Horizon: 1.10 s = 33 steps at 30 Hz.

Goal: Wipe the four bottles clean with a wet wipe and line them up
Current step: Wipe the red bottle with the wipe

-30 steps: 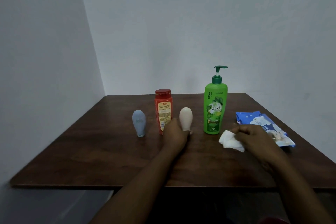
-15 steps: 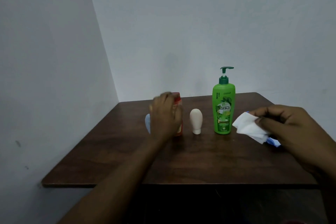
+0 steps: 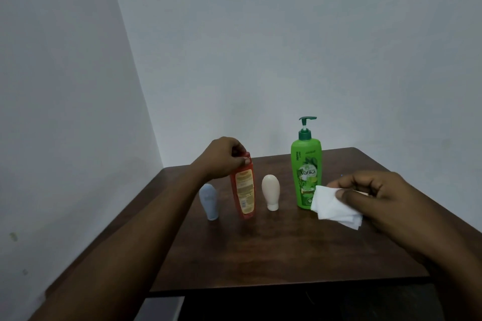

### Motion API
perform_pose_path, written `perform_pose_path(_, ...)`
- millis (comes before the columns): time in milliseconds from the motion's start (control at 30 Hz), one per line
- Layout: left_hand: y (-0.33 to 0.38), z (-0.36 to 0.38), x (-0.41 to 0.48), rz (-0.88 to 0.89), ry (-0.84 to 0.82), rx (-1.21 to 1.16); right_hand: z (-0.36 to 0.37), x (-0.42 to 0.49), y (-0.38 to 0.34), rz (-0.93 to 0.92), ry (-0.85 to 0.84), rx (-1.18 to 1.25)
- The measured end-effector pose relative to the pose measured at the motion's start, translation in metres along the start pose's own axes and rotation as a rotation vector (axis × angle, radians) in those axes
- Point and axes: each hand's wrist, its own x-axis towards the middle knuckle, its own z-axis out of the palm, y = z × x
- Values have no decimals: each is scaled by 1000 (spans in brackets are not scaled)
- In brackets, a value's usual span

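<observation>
Since the earlier frame, your left hand [image 3: 224, 157] has risen to pinch the cap of the red bottle [image 3: 243, 187], now tilted on the table [image 3: 260, 250] between the blue bottle [image 3: 209, 202] and cream bottle [image 3: 270, 191], while your right hand [image 3: 373, 195] pinches the wipe [image 3: 332, 207] beside the green bottle [image 3: 305, 169].

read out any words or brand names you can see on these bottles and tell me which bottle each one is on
"Vatika": in white across the front label of the green pump bottle.
"Henna": running vertically up the left side of the same bottle; the smaller words beside and below it are too blurred to read.
Orange-red bottle, held at its cap by the left hand: yellow label with dense print, too small to read.
Blue bottle and cream bottle: no readable text.
</observation>
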Motion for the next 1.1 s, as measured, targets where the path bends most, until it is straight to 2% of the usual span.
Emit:
perform_pose_path(67, 13, -6, -10, -8, -5, -189, 3, 0, -5, -12, 16, -8)
perform_pose_path(167, 30, -6, -25, -84, -123, -491, 15, 6, -3, -17, 84, 12)
perform_pose_path(267, 40, 8, -37, -163, -236, -676, 31, 11, 8, 9, 240, 37)
perform_pose_path(367, 43, 31, -39, -210, -280, -859, 41, 9, 9, 40, 402, 59)
perform_pose_path(533, 27, 76, -31, -184, -327, -1059, 47, 4, 16, 80, 537, 117)
perform_pose_path(567, 23, 80, -27, -168, -325, -1097, 48, 9, 22, 138, 560, 247)
perform_pose_path(667, 8, 86, -9, -118, -278, -1224, 53, 24, 29, 479, 486, 1050)
perform_pose_path(700, 3, 87, -2, -98, -256, -1265, 55, 28, 34, 550, 468, 1206)
perform_pose_path(800, -11, 87, 14, -32, -212, -1342, 60, 40, 48, 594, 504, 1289)
perform_pose_path(867, -23, 88, 22, -8, -189, -1381, 68, 52, 52, 558, 503, 1156)
perform_pose_path(900, -29, 88, 25, 0, -174, -1400, 73, 59, 52, 504, 497, 964)
perform_pose_path(933, -35, 88, 27, 9, -163, -1418, 78, 66, 52, 408, 494, 656)
perform_pose_path(1000, -44, 87, 28, 27, -157, -1440, 90, 81, 52, 50, 449, -46)
perform_pose_path(1033, -47, 86, 29, 35, -164, -1443, 97, 89, 51, -127, 395, -265)
perform_pose_path(1100, -53, 84, 28, 56, -177, -1424, 113, 106, 49, -321, 279, -501)
